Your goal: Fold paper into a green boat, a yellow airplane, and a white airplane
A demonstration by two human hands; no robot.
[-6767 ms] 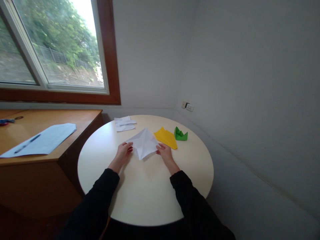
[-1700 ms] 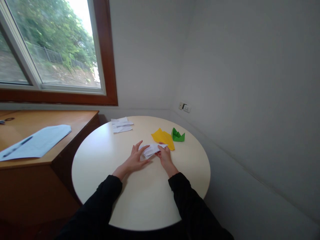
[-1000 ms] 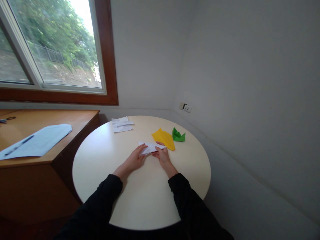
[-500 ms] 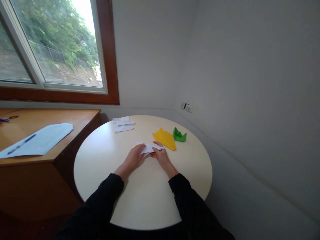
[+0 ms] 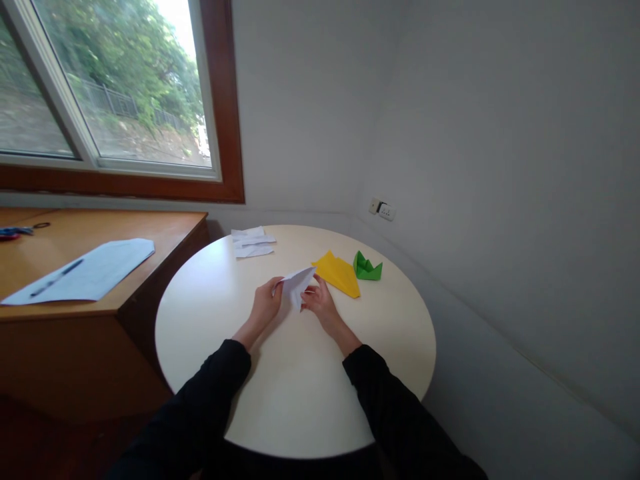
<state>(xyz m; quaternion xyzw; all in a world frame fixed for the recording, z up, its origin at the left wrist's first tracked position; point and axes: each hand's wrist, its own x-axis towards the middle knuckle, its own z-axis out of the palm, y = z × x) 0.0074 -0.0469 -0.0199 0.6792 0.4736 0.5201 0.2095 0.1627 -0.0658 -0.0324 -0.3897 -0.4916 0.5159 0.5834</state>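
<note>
I hold the folded white paper [image 5: 299, 285] between my hands, lifted just off the counter [image 5: 300, 393]: my left hand [image 5: 267, 303] pinches its left corner, my right hand [image 5: 319, 303] grips its lower edge. Several folds are in, but it is no finished figure yet. Just beyond my right hand lie a yellow model [image 5: 339, 273] and a green one [image 5: 367, 267], both done.

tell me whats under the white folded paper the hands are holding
The white folded paper is pinched up between the left hand and right hand. Below it shows only bare round table. The spot right under the fold is hidden by paper and fingers.
</note>
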